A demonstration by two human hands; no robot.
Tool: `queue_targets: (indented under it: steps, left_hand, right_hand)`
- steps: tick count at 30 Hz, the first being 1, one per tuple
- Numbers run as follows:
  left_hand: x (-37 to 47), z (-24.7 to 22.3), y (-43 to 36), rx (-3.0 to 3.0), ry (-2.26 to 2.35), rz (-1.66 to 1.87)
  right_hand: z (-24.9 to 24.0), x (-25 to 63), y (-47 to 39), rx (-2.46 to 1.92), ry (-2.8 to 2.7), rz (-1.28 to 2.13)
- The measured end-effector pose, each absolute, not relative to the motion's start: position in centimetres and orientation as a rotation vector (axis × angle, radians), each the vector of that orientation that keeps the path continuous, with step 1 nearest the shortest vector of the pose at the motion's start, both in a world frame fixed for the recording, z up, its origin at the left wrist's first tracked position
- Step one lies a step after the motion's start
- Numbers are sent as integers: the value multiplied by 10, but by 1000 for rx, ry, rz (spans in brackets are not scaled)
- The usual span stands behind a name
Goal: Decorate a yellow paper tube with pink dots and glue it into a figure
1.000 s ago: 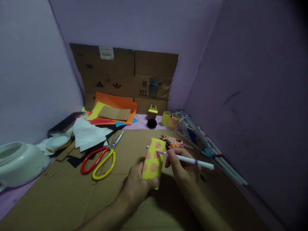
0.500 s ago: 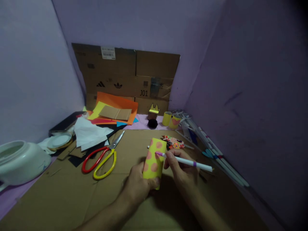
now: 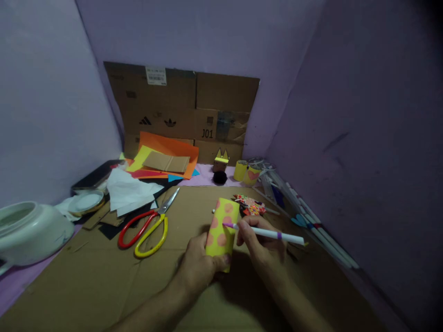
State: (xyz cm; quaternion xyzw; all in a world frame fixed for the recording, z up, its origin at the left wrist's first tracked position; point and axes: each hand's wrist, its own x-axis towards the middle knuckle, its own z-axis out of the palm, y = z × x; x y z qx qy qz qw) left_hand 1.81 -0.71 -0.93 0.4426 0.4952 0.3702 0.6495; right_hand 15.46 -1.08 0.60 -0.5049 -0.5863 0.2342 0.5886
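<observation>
A yellow box-like paper piece [image 3: 221, 249] with orange-pink dots stands tilted in my left hand [image 3: 200, 263], which wraps round its lower end with the thumb across the front. My right hand [image 3: 263, 244] pinches a white marker [image 3: 263, 232] with a purple tip and a purple band. Its tip meets the dotted face near the middle; whether it presses on the surface is hard to make out. Left of my hands lie scissors [image 3: 150, 226] with one red and one yellow handle, blades apart from the box. Beyond my right hand rests a bundle with a colourful patterned cover [image 3: 251, 205].
Cardboard [image 3: 104, 286] covers the work surface. Coloured paper [image 3: 173, 145] and white scraps [image 3: 131, 191] lie at the back left, near a white pot [image 3: 38, 235]. Yellow rolls [image 3: 252, 175], a black pompom [image 3: 219, 178] and an eared figure [image 3: 220, 162] stand behind. White rods [image 3: 321, 237] lean along the right wall.
The marker tip has moved slightly down the dotted face, with my right hand shifting a little. My left hand and the yellow piece stay nearly in place.
</observation>
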Motion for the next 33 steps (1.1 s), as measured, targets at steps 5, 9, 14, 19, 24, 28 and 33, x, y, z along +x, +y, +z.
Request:
queue_targets:
  steps: [5,9,14,19,24,28,33]
  left_hand:
    - [17,-11,-7,1005,1117,847]
    - [16,-11,-6,1013,1150,827]
    - [17,-13,-6,991,1178,816]
    - [18,-8,-7,954,1171,815]
    - [18,-10,-7,947,1187,809]
    - [18,-10,-7,933,1183,806]
    - [17,-11,-7,969,1211,803]
  right_hand:
    - [8,156,-12,-1178,-1383,530]
    - [5,153,-10,-1182,-1300,491]
    - [8,151,-10,-1187,-1227,448]
    - [17,155,-12,-1216,-1285,476]
    - [16,157,-11,-1228,-1240,488]
    - [8,160,-10,-1164,-1214,529]
    - [6,160,-10,-1124,-1214,506]
